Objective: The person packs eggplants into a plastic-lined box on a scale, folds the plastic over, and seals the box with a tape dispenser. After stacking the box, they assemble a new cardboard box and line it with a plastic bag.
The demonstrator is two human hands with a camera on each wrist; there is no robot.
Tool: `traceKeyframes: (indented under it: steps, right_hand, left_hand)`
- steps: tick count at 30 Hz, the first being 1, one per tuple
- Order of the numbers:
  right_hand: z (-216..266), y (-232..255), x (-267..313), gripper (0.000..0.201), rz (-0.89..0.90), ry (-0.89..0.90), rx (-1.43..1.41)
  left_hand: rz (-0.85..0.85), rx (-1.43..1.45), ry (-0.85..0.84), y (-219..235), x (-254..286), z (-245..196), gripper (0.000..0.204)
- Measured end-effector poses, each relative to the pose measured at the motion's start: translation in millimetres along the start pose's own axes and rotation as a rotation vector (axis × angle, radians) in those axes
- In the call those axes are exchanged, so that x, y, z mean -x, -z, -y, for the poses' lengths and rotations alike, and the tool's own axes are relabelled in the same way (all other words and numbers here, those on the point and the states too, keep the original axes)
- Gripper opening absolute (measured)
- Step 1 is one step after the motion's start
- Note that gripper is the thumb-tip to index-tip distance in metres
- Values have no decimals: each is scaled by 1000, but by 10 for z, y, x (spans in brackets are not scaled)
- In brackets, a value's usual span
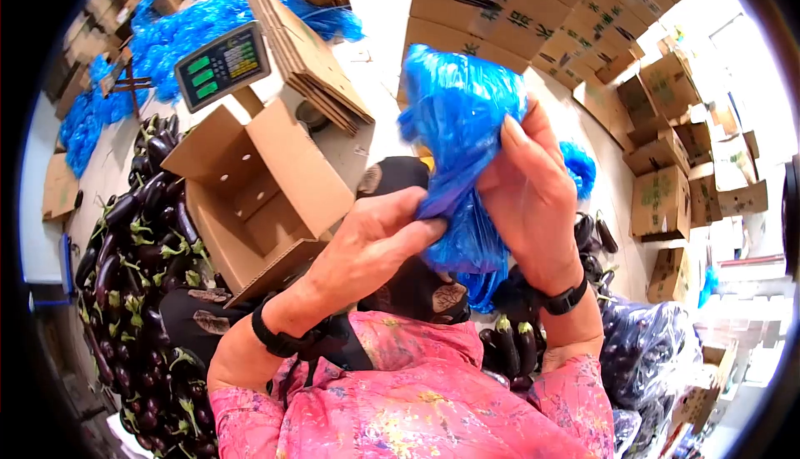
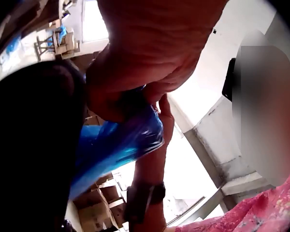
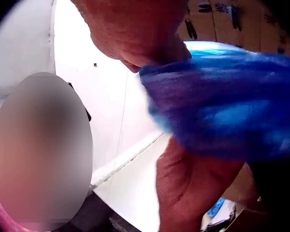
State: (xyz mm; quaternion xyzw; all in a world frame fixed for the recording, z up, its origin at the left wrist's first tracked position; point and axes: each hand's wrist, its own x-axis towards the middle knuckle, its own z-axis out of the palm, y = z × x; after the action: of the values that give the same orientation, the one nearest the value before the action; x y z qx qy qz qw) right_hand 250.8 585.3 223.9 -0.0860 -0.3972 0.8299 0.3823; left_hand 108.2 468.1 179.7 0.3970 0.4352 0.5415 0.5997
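A crumpled blue plastic bag (image 1: 467, 109) is held up between both hands in front of the body. My left hand (image 1: 367, 238) pinches its lower left part between thumb and fingers. Higher on the other side, my right hand (image 1: 533, 192) grips the bag, thumb pointing up, with some of the film hanging below. In the left wrist view, the blue film (image 2: 121, 137) comes out from beneath the left hand (image 2: 150, 53). The right wrist view has the bag (image 3: 227, 101) stretched wide beneath the right hand (image 3: 135, 29).
An open cardboard box (image 1: 258, 201) stands at the left beside a heap of eggplants (image 1: 133, 292). Behind it are a scale display (image 1: 222, 67) and flattened cartons (image 1: 312, 63). Stacked cartons (image 1: 500, 9) rise ahead. Bagged eggplants (image 1: 650, 351) lie at the right.
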Motion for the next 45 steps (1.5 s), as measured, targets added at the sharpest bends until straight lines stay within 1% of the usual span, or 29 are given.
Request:
traceKeyframes:
  steps: [1,2,4,5,6,8,10,12,14,15,16,18,19,20,22,23,24,26,30,32,34,36,37,38,40,41,42,44,45]
  right_hand:
    - [-30,49,-91,26,27,4,87]
    - [-102,131,-183,38,5,10,304]
    - [-200,130,-286,58,184,-25,626]
    - [-269,166,-343,77,285,-128,734]
    - [-407,148,-319,70,348,-184,766]
    - [-535,102,-337,57,692,-37,1289]
    - [-604,-85,-222,45,715,-5,1324]
    - [-690,-168,-153,58,594,-340,924]
    - [-774,-274,-59,65,567,-362,852]
    - [-854,-326,-13,70,562,-297,978]
    - [-995,-284,26,54,549,-140,1077]
    - [-1019,-209,13,28,629,-25,1279]
    - [-984,-207,23,19,533,-16,1182]
    - [-918,-201,33,12,439,-11,1083]
    - [-542,-150,-4,11,310,60,1247]
    - [-389,-5,-22,10,201,65,1206]
    - [-228,166,-45,10,94,68,1164]
    - [41,591,-159,11,-24,223,1191]
    - [470,1448,-172,13,-145,251,1481]
    - [633,1933,-47,15,-205,159,1826]
    - [690,3411,398,22,-2,-63,2077]
    - [422,3431,831,25,205,-410,2268]
    - [282,3430,1182,23,263,-233,2174]
    - [25,2986,1081,24,424,-945,2341]
    - [-318,3194,1452,22,542,-828,2172]
    - [-471,3212,1554,22,550,-854,2101]
    - [-608,3259,1596,25,657,-872,1995]
    - [-653,3002,1545,30,551,-1009,1867]
    - [-577,2988,1451,32,529,-795,1971]
  left_hand:
    - [-45,-147,-69,106,96,-3,20]
    - [-92,-88,-58,184,205,-69,22]
    - [-192,32,-40,325,445,-228,25]
    - [-207,40,-83,476,546,-183,29]
    - [-233,45,-97,556,647,-212,29]
    - [-269,72,-79,716,802,-182,30]
    - [-311,88,-108,829,867,-42,30]
    - [-338,119,-137,877,939,11,31]
    - [-354,172,-175,837,956,24,31]
    - [-390,189,-172,811,941,18,30]
    - [-385,161,-155,826,953,-1,30]
    - [-372,103,-116,867,971,-64,29]
    - [-413,-1,-127,915,1002,-126,27]
    - [-538,58,-136,960,979,-95,24]
    - [-554,190,-236,1176,1034,-102,20]
    - [-577,259,-230,1349,1096,-62,22]
    - [-581,241,-238,1465,1172,-70,22]
    - [-662,128,-282,1626,1293,-111,20]
    - [-768,110,-254,2064,1573,-96,17]
    - [-816,40,-283,2215,1725,-123,15]
    - [-840,-46,-217,2391,2020,-258,16]
    - [-905,-119,-205,2446,2201,-367,17]
    - [-952,-165,-196,2467,2298,-414,20]
    - [-943,-178,-190,2541,2413,-433,21]
    - [-925,-226,-98,2567,2607,-489,22]
    - [-883,-328,-19,2507,2685,-531,20]
    - [-873,-453,82,2601,2799,-459,17]
    - [-867,-885,278,2595,2996,-473,15]
    - [-842,-975,310,2625,3113,-476,16]
